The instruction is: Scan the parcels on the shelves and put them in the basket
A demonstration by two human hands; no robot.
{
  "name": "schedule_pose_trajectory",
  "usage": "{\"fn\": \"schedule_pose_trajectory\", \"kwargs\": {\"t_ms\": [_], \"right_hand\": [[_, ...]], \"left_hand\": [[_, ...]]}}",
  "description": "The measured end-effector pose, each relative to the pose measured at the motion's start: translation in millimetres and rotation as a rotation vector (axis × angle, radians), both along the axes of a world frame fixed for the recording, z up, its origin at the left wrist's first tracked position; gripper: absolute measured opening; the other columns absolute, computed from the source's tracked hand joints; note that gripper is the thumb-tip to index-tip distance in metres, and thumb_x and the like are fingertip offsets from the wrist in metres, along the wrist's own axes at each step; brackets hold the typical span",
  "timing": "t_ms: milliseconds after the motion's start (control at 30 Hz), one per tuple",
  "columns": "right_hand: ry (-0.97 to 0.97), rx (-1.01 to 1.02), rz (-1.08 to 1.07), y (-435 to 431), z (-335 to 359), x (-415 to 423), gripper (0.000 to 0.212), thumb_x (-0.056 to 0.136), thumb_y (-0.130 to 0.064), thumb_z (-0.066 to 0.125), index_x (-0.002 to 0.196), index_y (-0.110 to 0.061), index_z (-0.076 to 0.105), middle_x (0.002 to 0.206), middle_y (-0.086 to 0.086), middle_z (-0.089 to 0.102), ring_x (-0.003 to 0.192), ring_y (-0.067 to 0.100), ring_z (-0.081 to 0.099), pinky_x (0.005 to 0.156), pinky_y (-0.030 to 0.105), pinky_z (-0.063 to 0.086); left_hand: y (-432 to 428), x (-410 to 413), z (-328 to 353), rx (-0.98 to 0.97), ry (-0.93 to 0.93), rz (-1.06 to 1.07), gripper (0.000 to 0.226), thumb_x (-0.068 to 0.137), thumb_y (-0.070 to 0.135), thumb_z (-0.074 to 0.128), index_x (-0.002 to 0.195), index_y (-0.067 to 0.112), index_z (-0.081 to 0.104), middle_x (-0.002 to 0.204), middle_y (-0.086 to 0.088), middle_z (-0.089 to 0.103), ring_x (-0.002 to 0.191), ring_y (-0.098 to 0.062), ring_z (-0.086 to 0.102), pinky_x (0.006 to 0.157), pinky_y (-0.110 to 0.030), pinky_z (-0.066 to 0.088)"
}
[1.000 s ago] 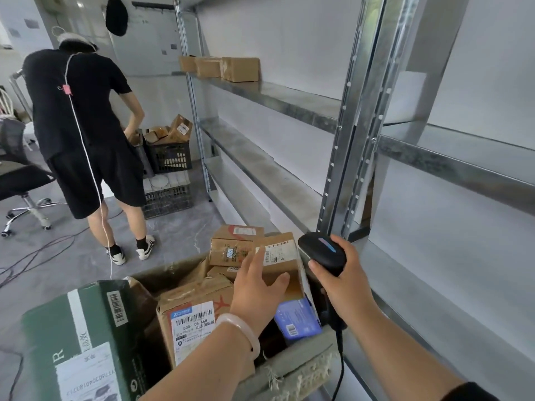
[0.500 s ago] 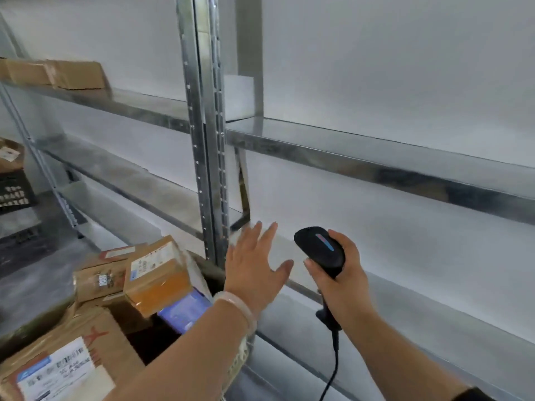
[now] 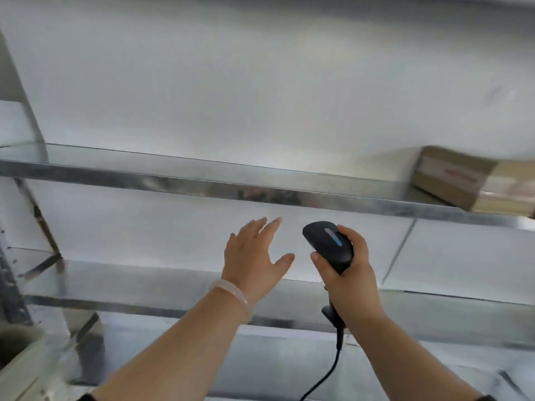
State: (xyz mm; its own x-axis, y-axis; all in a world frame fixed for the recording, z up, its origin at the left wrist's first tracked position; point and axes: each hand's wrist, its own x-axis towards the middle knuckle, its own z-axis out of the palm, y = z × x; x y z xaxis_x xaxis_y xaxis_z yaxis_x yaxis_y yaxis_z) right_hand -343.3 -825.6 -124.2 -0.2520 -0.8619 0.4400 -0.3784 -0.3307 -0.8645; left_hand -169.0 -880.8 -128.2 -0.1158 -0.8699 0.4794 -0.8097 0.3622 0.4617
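Note:
My right hand (image 3: 351, 277) grips a black handheld scanner (image 3: 330, 244) with a blue strip on top; its cable hangs down below my wrist. My left hand (image 3: 254, 256) is raised beside it, empty, fingers spread, a pale bangle on the wrist. Both hands hover in front of the metal shelves. A brown cardboard parcel (image 3: 474, 180) lies on the upper shelf (image 3: 202, 180) at the far right, partly cut off by the frame edge. A corner of the basket (image 3: 20, 369) shows at the bottom left; its contents are out of sight.
The lower metal shelf (image 3: 144, 285) runs across behind my hands. An upright shelf post (image 3: 11, 285) with a diagonal brace stands at the left. A white wall lies behind the shelves.
The view has swung right, away from the basket and its parcels. My left hand let go of the parcel it touched and is now raised empty. A parcel on the upper shelf came into view.

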Motion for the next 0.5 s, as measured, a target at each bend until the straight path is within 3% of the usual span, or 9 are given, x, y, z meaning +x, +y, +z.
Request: {"fn": "schedule_pose_trajectory", "kwargs": {"t_ms": [167,300,500], "right_hand": [[0.039,-0.054,-0.132,43,26,-128,0.050,0.085,-0.035,0.072,0.112,-0.061,0.039,0.103,-0.023,0.063,0.067,0.005,0.060,0.058,0.020,0.048],[0.078,-0.098,-0.212,66,47,-201,0.053,0.085,-0.031,0.073,0.116,-0.057,0.039,0.101,-0.032,0.059,0.081,-0.004,0.061,0.058,0.011,0.047],[0.067,-0.143,-0.287,79,70,-272,0.055,0.083,-0.032,0.075,0.122,-0.052,0.041,0.105,-0.034,0.059,0.092,-0.013,0.058,0.064,0.005,0.045]], "left_hand": [[22,-129,24,-0.057,0.021,-0.142,0.074,0.090,0.063,0.054,0.153,0.042,0.022,0.163,0.009,0.021,0.151,-0.017,0.016,0.121,-0.046,0.012],[39,-203,41,-0.068,0.002,-0.223,0.073,0.090,0.063,0.054,0.152,0.043,0.021,0.163,0.009,0.021,0.151,-0.017,0.015,0.121,-0.045,0.012],[42,-270,74,-0.105,-0.003,-0.308,0.073,0.090,0.062,0.054,0.153,0.041,0.023,0.161,0.008,0.025,0.149,-0.015,0.018,0.122,-0.046,0.019]]}}
